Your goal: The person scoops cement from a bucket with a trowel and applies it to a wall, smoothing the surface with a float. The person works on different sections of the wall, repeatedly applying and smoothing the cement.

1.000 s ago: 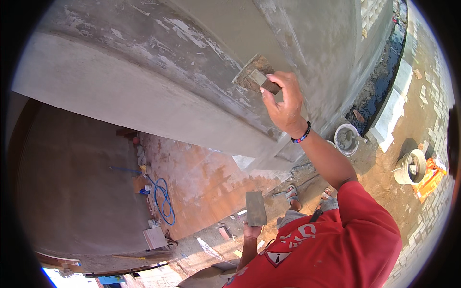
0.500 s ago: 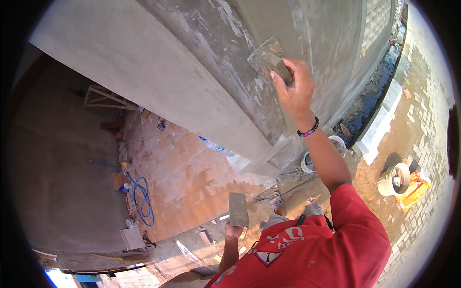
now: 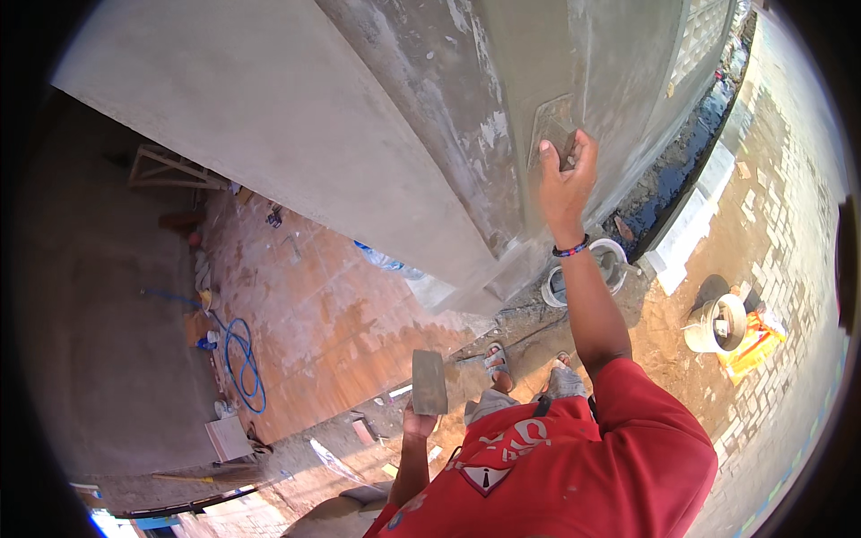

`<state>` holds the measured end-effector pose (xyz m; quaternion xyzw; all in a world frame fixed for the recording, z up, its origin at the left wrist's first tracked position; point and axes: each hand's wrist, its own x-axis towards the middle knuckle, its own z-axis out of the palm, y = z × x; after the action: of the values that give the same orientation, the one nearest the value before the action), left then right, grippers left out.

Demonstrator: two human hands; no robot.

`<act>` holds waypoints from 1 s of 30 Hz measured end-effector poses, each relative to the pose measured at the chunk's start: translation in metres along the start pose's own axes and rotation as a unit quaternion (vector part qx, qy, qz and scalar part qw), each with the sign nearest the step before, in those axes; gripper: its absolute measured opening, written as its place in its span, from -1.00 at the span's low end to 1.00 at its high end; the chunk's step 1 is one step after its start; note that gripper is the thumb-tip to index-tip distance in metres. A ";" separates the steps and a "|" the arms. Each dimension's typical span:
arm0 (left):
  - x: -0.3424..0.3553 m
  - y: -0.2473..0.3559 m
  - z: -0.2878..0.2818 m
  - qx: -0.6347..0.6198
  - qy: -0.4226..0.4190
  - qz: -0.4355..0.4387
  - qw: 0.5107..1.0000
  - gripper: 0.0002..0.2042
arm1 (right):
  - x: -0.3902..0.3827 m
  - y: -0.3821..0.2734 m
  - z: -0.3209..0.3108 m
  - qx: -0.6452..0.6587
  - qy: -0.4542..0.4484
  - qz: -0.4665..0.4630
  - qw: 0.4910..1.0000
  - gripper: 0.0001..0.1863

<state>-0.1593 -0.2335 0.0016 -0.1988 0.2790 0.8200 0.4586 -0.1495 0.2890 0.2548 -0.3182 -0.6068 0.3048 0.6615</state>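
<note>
My right hand (image 3: 567,184) is closed around the block handle of a plastering float (image 3: 543,127). The float's plate lies against the grey plastered wall (image 3: 520,54), on a smooth, damp-looking band just right of a rougher, white-streaked strip (image 3: 430,99). Lower down, near my body, my left hand (image 3: 419,422) grips the lower end of a flat, rectangular grey board (image 3: 429,381), held up off the ground. Whether mortar lies on this board I cannot tell. Part of the float is hidden behind my right fingers.
Buckets (image 3: 610,262) stand at the wall's foot, beside a dark wet gutter (image 3: 659,197). Another bucket (image 3: 717,325) and an orange bag (image 3: 755,345) are at right. A coiled blue hose (image 3: 240,368) lies on the reddish tiled floor (image 3: 314,323) at left.
My right hand has brought the float rightward off the streaked strip, and its plate has turned to a more upright angle. The left hand still holds the board; the whole view has shifted slightly.
</note>
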 end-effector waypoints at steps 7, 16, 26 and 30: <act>-0.006 0.006 -0.003 0.008 0.045 0.011 0.999 -0.67 | 0.002 -0.032 -0.015 0.183 0.039 0.135 0.973 -0.61; 0.002 0.013 0.003 -0.005 0.017 0.008 1.000 -0.67 | -0.013 0.039 -0.023 -0.002 0.007 0.235 0.972 -0.62; 0.004 0.021 0.004 0.002 0.028 -0.011 1.000 -0.66 | -0.046 0.016 0.001 -0.017 -0.040 0.061 0.997 -0.58; 0.000 0.025 0.009 0.002 0.020 -0.025 1.000 -0.64 | -0.081 0.082 -0.041 0.026 -0.039 0.252 0.967 -0.60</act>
<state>-0.1816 -0.2386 0.0159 -0.2209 0.2844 0.8039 0.4734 -0.1160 0.2727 0.1380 -0.4310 -0.5241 0.4894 0.5478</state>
